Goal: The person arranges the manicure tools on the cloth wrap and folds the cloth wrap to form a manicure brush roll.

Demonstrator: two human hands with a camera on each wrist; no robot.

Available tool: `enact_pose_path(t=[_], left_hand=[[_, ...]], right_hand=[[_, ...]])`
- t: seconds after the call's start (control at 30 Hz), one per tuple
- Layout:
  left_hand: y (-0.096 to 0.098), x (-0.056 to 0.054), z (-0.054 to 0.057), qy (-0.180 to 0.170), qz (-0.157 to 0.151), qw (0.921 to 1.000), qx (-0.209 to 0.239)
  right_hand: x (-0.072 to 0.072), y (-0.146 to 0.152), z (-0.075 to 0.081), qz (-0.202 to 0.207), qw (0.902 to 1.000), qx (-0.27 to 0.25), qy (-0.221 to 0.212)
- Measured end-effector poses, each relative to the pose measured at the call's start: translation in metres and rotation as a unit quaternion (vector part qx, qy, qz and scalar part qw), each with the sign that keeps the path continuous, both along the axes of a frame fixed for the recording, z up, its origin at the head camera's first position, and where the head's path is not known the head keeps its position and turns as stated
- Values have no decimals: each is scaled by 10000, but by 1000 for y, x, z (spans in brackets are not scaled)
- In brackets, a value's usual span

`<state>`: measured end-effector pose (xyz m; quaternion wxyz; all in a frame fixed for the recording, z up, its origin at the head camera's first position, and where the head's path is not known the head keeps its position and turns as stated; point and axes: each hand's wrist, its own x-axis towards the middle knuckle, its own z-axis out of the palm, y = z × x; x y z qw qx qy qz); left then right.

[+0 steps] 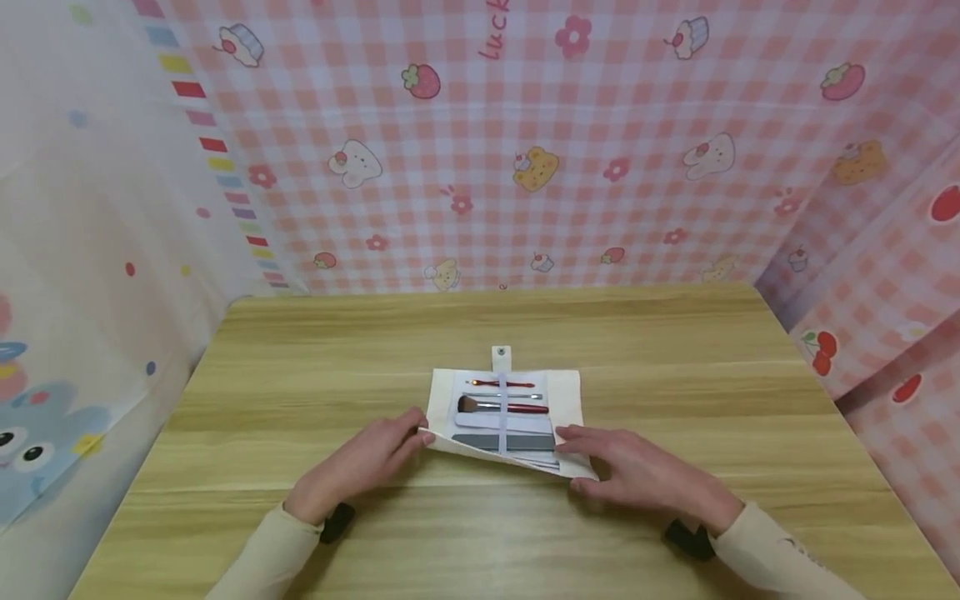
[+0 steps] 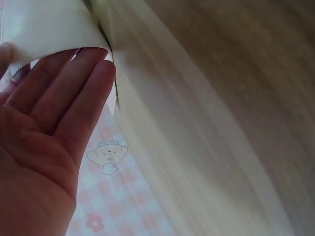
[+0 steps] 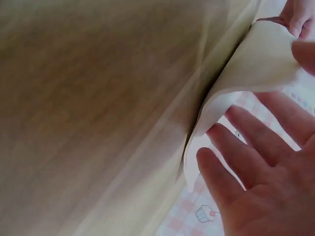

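Note:
An unfolded cream fabric case (image 1: 564, 392) lies on the table, its near edge lifted and bent upward. Under its white elastic strap (image 1: 503, 423) sit a makeup brush (image 1: 528, 409) with a red handle, a thin red tool (image 1: 517, 385), a slim silver tool (image 1: 536, 397), a white flat strip (image 1: 480, 421) and a grey flat bar (image 1: 480, 442). My left hand (image 1: 367, 458) pinches the near left corner, thumb outside and fingers behind the fabric. At the near right corner my right hand (image 1: 637, 467) grips the edge, fingers inside the case. Slim pieces near the fold are partly hidden.
A snap tab (image 1: 501, 358) sticks out from the case's far edge. The wood-grain table (image 1: 337, 350) reaches back to a pink checked curtain (image 1: 480, 125). More printed cloth hangs at the left and right sides.

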<state>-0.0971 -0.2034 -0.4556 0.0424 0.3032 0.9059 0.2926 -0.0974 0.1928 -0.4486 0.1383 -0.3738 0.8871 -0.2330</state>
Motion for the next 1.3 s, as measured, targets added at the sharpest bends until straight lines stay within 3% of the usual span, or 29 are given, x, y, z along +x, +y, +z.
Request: enact_pose_path(t=[0.43,0.9,1.03,1.17,1.3], left_hand=[[8,-14,4,116,781,9969,-8],[19,-28,14,-3,1492,9888,60],[23,-27,16,626,1151,9914,53],[31,-27,17,1486,342,9878,-302],[40,-28,15,1848,-461,9778,-876]], right_hand=[[-24,-3,-1,-1059,9888,-970,-398],[-50,-15,-4,-1961,9727,-1232,-170],[-58,-18,-5,-2049,9715,-1192,-82],[-66,-20,-5,-2068,9721,-1102,-68],[-72,-21,-4,-2040,9743,-945,-161]])
